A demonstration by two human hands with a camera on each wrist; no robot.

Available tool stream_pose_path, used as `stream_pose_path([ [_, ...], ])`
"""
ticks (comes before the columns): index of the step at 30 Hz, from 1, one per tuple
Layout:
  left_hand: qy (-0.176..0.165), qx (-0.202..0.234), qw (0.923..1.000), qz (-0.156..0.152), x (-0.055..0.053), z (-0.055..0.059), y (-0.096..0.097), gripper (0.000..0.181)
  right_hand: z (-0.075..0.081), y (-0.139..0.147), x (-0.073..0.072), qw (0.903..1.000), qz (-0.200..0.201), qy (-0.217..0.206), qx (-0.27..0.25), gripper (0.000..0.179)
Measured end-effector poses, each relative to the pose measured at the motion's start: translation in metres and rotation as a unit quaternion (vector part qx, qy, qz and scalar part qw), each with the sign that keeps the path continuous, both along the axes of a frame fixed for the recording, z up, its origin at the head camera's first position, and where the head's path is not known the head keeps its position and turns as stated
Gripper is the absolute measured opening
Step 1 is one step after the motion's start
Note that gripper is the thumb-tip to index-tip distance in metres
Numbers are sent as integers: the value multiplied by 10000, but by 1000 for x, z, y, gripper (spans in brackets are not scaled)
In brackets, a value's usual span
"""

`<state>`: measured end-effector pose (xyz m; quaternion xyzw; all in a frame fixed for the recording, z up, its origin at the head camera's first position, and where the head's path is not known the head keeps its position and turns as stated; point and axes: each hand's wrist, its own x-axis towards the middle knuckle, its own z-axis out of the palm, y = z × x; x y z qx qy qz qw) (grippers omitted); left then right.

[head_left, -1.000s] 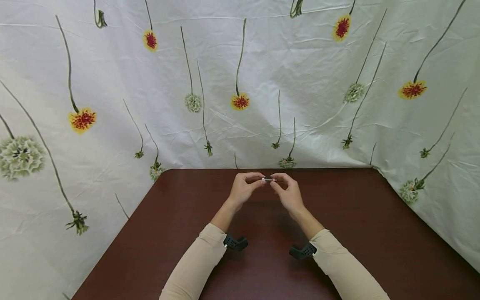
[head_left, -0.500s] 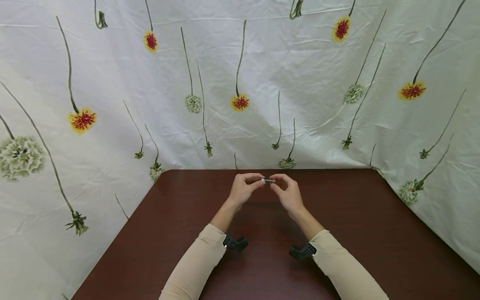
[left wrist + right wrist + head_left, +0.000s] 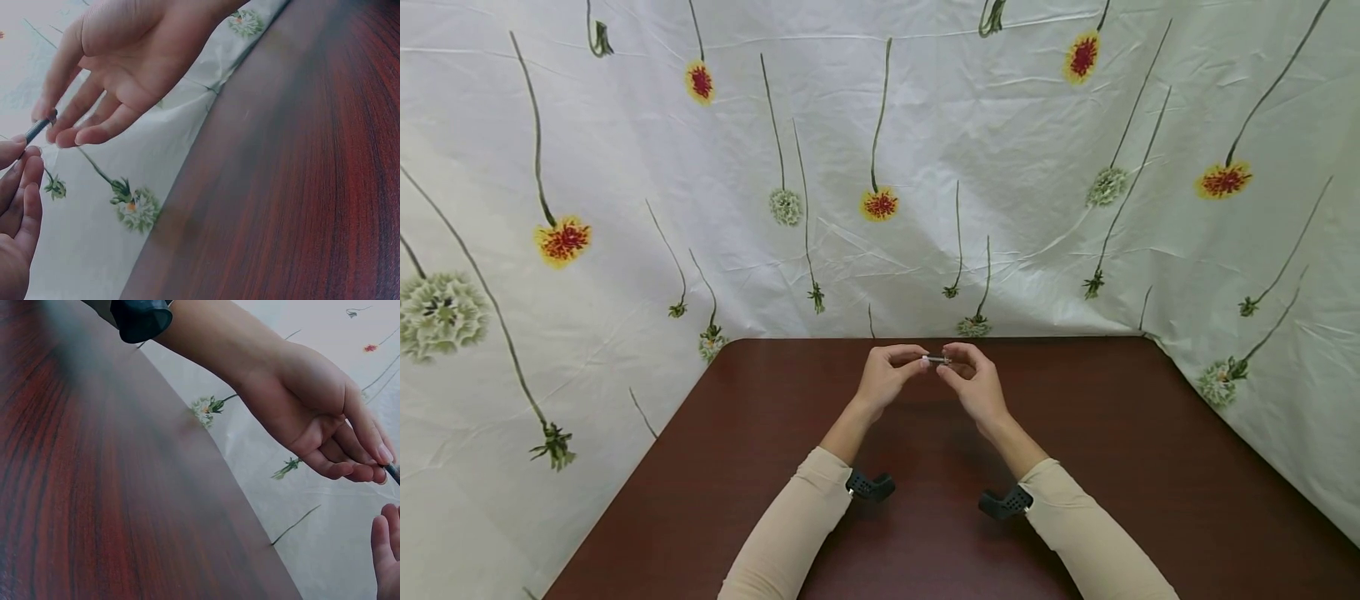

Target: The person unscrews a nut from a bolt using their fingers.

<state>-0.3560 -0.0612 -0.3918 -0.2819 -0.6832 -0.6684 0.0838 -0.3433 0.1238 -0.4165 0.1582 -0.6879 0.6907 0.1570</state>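
Note:
A small thin grey metal piece (image 3: 936, 360) is held above the far middle of the dark brown table (image 3: 1112, 433). My left hand (image 3: 916, 361) pinches its left end and my right hand (image 3: 953, 363) pinches its right end, fingers curled. In the left wrist view the right hand (image 3: 119, 69) reaches in from above and its fingertips pinch the metal piece (image 3: 37, 130), while the left hand (image 3: 15, 206) shows at the lower left. In the right wrist view the left hand (image 3: 325, 419) holds the metal piece (image 3: 394, 472), and only fingertips of the right hand (image 3: 387, 550) show.
A white cloth printed with flowers (image 3: 880, 167) hangs behind the table and drapes down on both sides. Black camera mounts (image 3: 871, 486) sit on both wrists, over beige sleeves. Nothing else lies on the tabletop in view.

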Motion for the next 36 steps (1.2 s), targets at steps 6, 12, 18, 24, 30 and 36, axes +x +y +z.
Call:
stream_pose_path([
  [6,92,-106,9998,104,-8,-7,1,14,-1,-1,-1,9994,-151,-315,-67,24],
  [12,-24,-76,9999,86,-24,-22,0,17,-1,1,-1,9998,-74,-146,135,25],
  [18,-118,-40,9999,92,-23,-21,-1,18,-1,0,-2,9993,-159,-264,209,25],
  [24,-146,-23,9999,64,-23,-21,-1,15,-2,1,-3,9982,-322,-247,439,21],
  [30,-102,-11,9999,54,-23,-20,-2,15,-1,1,-1,9988,-230,-164,388,30],
  [36,3,11,10000,23,-23,-20,-2,17,0,0,0,9982,-295,-295,435,23],
])
